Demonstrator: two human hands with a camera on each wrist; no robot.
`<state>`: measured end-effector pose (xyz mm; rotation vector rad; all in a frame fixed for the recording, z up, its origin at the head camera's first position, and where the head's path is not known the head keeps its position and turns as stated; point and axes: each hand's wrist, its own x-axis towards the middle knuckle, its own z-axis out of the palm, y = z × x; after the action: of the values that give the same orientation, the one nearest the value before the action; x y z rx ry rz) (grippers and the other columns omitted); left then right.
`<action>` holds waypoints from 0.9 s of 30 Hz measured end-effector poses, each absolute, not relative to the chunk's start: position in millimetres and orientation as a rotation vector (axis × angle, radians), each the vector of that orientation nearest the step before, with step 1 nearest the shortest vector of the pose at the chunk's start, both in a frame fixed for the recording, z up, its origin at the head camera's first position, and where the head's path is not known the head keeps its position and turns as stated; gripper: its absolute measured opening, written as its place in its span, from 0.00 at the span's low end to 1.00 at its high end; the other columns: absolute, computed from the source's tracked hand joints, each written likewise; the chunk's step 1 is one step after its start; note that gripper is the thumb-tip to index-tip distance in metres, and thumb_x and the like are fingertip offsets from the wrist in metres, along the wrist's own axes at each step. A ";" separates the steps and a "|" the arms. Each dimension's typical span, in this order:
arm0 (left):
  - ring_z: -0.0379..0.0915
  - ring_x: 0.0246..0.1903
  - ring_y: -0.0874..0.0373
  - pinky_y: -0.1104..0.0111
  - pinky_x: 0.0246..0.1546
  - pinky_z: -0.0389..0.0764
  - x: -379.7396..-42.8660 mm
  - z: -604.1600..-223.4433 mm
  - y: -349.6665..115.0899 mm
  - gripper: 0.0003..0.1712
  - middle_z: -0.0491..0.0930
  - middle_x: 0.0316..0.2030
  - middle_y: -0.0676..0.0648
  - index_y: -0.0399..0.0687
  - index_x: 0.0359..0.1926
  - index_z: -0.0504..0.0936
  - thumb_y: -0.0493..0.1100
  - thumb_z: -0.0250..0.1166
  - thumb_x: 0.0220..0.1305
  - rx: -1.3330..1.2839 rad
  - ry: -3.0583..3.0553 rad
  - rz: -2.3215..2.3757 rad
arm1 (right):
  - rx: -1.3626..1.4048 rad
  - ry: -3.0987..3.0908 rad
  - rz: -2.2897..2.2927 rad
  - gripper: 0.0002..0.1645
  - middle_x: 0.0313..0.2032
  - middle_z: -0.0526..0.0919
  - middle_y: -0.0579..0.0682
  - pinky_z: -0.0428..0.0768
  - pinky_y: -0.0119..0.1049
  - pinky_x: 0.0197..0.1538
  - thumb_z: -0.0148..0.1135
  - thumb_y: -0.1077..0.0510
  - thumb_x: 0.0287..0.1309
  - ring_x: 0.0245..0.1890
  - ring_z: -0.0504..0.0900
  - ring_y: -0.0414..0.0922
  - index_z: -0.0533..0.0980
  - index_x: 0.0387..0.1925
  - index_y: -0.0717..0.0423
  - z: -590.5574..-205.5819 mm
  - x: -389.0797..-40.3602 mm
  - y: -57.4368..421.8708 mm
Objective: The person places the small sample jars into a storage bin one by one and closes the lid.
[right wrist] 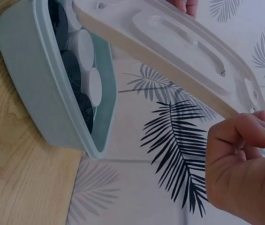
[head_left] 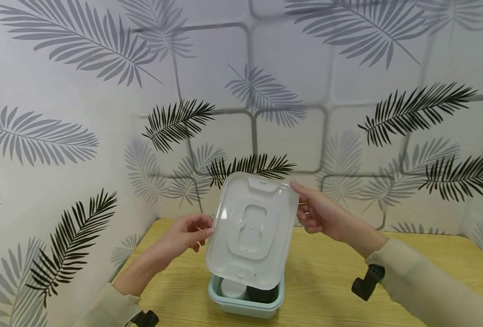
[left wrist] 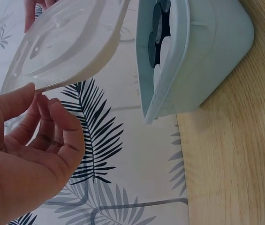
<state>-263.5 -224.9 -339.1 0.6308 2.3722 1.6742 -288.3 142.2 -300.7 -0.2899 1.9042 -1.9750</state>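
A translucent white lid [head_left: 251, 231] is held tilted above a pale green storage box [head_left: 247, 309]. My left hand [head_left: 186, 234] pinches the lid's left edge between thumb and fingers, as the left wrist view also shows. At the upper right corner of the lid, my right hand [head_left: 319, 211] grips the rim. Inside the box stand several round-topped things, among them a white one [right wrist: 80, 49] and a black one [right wrist: 70, 70]; their kind cannot be told. In the head view the lid hides the back of the box.
The box stands on a yellow wood-grain table [head_left: 331, 281]. Behind the table rises a pale wall covering [head_left: 290, 141] printed with grey and black leaves. A dark device [head_left: 368, 281] is strapped to the right wrist, over a beige sleeve [head_left: 429, 286].
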 end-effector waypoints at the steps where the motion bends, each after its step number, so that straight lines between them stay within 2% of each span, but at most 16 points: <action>1: 0.72 0.33 0.53 0.68 0.31 0.77 -263.3 -338.7 -224.6 0.11 0.75 0.34 0.45 0.33 0.51 0.78 0.40 0.63 0.78 0.622 2.374 1.685 | -0.298 1.899 -1.966 0.32 0.20 0.71 0.44 0.57 0.29 0.20 0.50 0.29 0.77 0.15 0.58 0.37 0.73 0.35 0.53 -300.4 -288.0 142.4; 5: 0.70 0.27 0.56 0.69 0.29 0.77 -263.3 -338.7 -224.5 0.11 0.76 0.30 0.45 0.31 0.51 0.77 0.38 0.62 0.78 0.583 2.356 1.726 | -0.333 1.952 -1.935 0.34 0.21 0.71 0.45 0.60 0.30 0.21 0.52 0.28 0.75 0.15 0.60 0.38 0.72 0.29 0.53 -297.9 -285.1 142.4; 9: 0.79 0.29 0.56 0.68 0.33 0.84 -264.5 -338.6 -225.0 0.13 0.82 0.32 0.44 0.29 0.52 0.77 0.39 0.62 0.79 0.555 2.313 1.785 | -0.393 2.061 -1.909 0.38 0.21 0.72 0.47 0.66 0.32 0.23 0.52 0.29 0.76 0.17 0.65 0.41 0.70 0.23 0.55 -292.9 -278.9 141.5; 12: 0.85 0.35 0.53 0.66 0.39 0.87 -265.3 -337.4 -225.6 0.19 0.86 0.37 0.41 0.27 0.54 0.78 0.44 0.60 0.82 0.550 2.281 1.809 | -0.462 2.123 -1.889 0.37 0.22 0.74 0.49 0.72 0.35 0.24 0.52 0.32 0.78 0.18 0.69 0.42 0.72 0.21 0.56 -289.6 -272.8 141.2; 16: 0.87 0.46 0.48 0.63 0.47 0.87 -265.8 -336.1 -225.3 0.31 0.86 0.51 0.33 0.26 0.60 0.77 0.55 0.55 0.84 0.553 2.237 1.817 | -0.585 2.162 -1.873 0.35 0.24 0.77 0.52 0.79 0.37 0.26 0.55 0.39 0.79 0.21 0.74 0.44 0.75 0.24 0.63 -290.7 -265.1 140.3; 18: 0.86 0.52 0.46 0.61 0.50 0.87 -266.0 -336.3 -224.7 0.34 0.82 0.58 0.31 0.27 0.64 0.76 0.57 0.53 0.84 0.565 2.225 1.809 | -0.655 2.169 -1.862 0.31 0.26 0.77 0.53 0.81 0.37 0.28 0.57 0.43 0.80 0.23 0.75 0.45 0.78 0.31 0.68 -294.5 -262.4 139.7; 21: 0.81 0.60 0.42 0.57 0.54 0.85 -265.6 -338.3 -224.6 0.34 0.74 0.68 0.31 0.29 0.72 0.72 0.55 0.51 0.85 0.617 2.219 1.777 | -0.735 2.175 -1.836 0.25 0.28 0.77 0.54 0.83 0.37 0.30 0.60 0.49 0.79 0.26 0.76 0.45 0.82 0.51 0.70 -301.1 -258.7 139.6; 24: 0.74 0.66 0.39 0.55 0.57 0.84 -264.8 -342.4 -225.4 0.33 0.66 0.75 0.33 0.32 0.76 0.68 0.53 0.49 0.86 0.671 2.212 1.725 | -0.753 2.190 -1.809 0.30 0.28 0.76 0.53 0.84 0.38 0.34 0.63 0.51 0.77 0.26 0.76 0.45 0.74 0.71 0.63 -307.9 -255.3 140.4; 27: 0.69 0.70 0.38 0.53 0.59 0.82 -264.8 -347.4 -226.4 0.34 0.57 0.79 0.34 0.32 0.76 0.68 0.55 0.48 0.86 0.710 2.182 1.698 | -0.732 2.221 -1.784 0.36 0.29 0.76 0.54 0.85 0.41 0.37 0.66 0.52 0.74 0.26 0.77 0.45 0.68 0.77 0.58 -314.8 -252.4 142.0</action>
<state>-264.8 -226.4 -347.4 0.7096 2.1823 1.6978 -252.4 142.0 -314.8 -0.7324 2.2212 -1.7837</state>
